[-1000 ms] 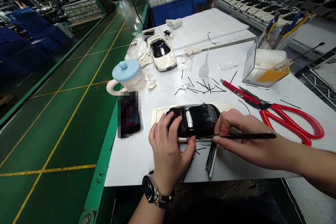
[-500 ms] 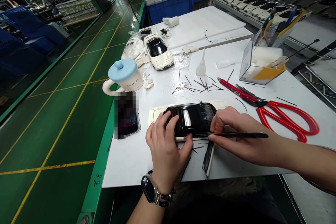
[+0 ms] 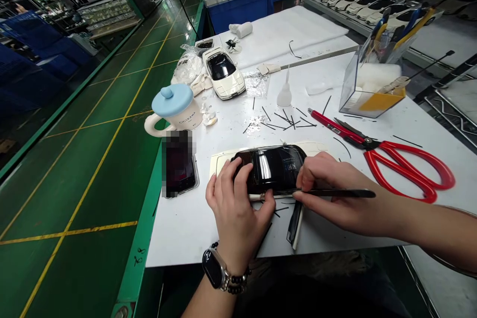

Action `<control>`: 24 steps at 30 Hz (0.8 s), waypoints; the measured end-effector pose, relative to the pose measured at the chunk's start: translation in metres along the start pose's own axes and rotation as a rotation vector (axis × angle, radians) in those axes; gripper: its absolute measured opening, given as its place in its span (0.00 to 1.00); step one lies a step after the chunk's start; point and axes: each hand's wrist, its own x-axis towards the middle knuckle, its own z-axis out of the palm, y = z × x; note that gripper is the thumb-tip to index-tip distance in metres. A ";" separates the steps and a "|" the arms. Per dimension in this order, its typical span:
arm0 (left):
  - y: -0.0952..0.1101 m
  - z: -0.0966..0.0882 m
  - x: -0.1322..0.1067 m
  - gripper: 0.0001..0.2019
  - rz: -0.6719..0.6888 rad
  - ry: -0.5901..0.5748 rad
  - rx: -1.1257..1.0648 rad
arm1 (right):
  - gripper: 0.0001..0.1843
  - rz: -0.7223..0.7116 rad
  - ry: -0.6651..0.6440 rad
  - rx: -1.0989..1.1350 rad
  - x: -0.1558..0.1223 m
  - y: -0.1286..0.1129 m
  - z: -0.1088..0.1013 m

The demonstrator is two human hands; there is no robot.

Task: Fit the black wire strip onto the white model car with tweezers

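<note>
A white model car with a glossy black roof point(image 3: 274, 166) lies sideways near the table's front edge. My left hand point(image 3: 236, 211) rests on its rear end, fingers curled over the black roof and thumb pressed at the lower edge. My right hand point(image 3: 337, 194) pinches a thin black rod-like tool point(image 3: 335, 192), its tip lying along the car's near side. A loose black strip point(image 3: 296, 223) lies just below the car.
A phone point(image 3: 180, 164) and a blue-lidded mug point(image 3: 179, 107) sit at the left edge. Red scissors point(image 3: 395, 161) lie to the right, a clear tool box point(image 3: 376, 84) behind them. A second white model car point(image 3: 223, 72), a glue bottle point(image 3: 285, 90) and scattered black strips lie farther back.
Hands and car hold nearly the same pose; the view has shifted slightly, and the tool tip has crept a little leftward along the car's side.
</note>
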 end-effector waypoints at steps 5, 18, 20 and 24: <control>0.001 0.001 0.000 0.24 0.000 0.009 0.011 | 0.09 -0.023 0.050 -0.019 -0.002 0.000 0.001; 0.000 0.001 0.000 0.24 0.004 0.013 0.015 | 0.09 -0.037 0.028 -0.042 0.000 -0.001 0.003; 0.000 0.001 0.000 0.24 0.008 0.018 0.017 | 0.09 -0.038 0.031 -0.046 0.000 -0.001 0.003; 0.001 0.002 0.000 0.24 0.015 0.012 0.018 | 0.09 -0.012 0.065 -0.061 0.001 -0.002 0.006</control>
